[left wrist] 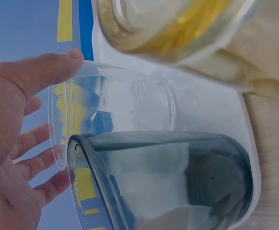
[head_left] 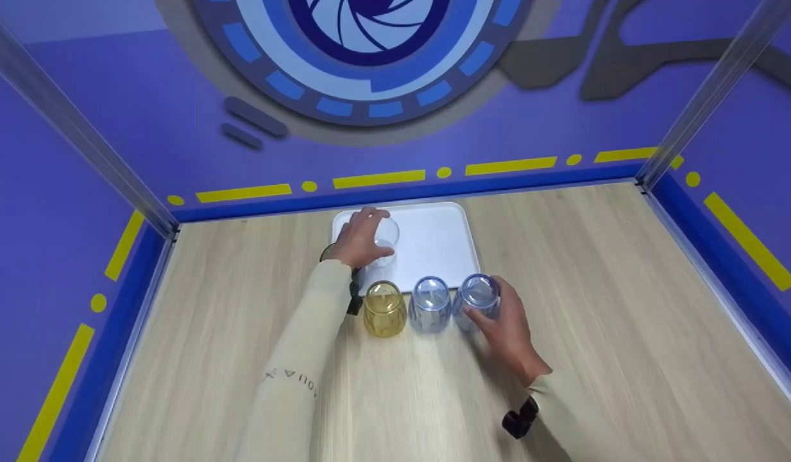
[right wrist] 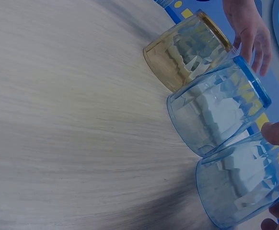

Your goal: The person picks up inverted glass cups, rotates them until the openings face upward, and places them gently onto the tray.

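Note:
My left hand (head_left: 360, 239) spans the rim of a clear glass (head_left: 387, 232) that stands upright at the tray's left side. In the left wrist view its thumb is at the near rim, the fingers beyond. A dark grey glass (left wrist: 173, 182) stands upright beside it, mostly hidden under the wrist in the head view. My right hand (head_left: 509, 327) holds the rightmost blue glass (head_left: 475, 301), thumb on the near side and fingers around the far side. Left of it are another blue glass (head_left: 430, 305) and a yellow glass (head_left: 385, 309), all three apparently upside down in a row.
The white tray (head_left: 433, 240) lies near the back wall, just behind the row of glasses. Wood-grain tabletop (head_left: 581, 276) surrounds it. Purple-blue panels (head_left: 145, 128) enclose the back and both sides.

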The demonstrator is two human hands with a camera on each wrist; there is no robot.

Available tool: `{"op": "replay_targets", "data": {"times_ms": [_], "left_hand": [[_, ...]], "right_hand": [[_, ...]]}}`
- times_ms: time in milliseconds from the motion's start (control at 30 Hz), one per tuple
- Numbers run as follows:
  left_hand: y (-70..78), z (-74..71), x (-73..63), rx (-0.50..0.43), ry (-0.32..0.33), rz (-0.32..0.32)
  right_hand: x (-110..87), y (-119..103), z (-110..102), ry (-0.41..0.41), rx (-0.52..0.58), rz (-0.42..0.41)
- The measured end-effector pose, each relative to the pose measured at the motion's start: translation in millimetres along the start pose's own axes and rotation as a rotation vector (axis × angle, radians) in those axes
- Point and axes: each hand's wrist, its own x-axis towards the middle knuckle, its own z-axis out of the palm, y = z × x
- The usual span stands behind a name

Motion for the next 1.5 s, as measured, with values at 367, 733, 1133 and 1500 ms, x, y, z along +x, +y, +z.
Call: {"op": "replay_targets", "data": {"times_ms": [367,733,1133,1500], "left_hand": [[0.1,0.6,-0.3,0.012,-0.026,-0.044],[0.5,-0.4,0.0,0.020,-0.046,-0.063],[-1.4,1.6,1.1,0.023,-0.037,-0.041],[-4.7,0.6,2.1,0.032,-0.031,-0.054]], "right_hand": [[0.1,-0.8,0.2,-0.008,-0.004,0.009],[-0.7,-1.2,0.9,-0.006,0.017,0.013],[-1.2,-1.7,0.7,0.004,0.004,0.022],[-2.1,-1.9,0.3,0.013,0.018,0.039]]}}
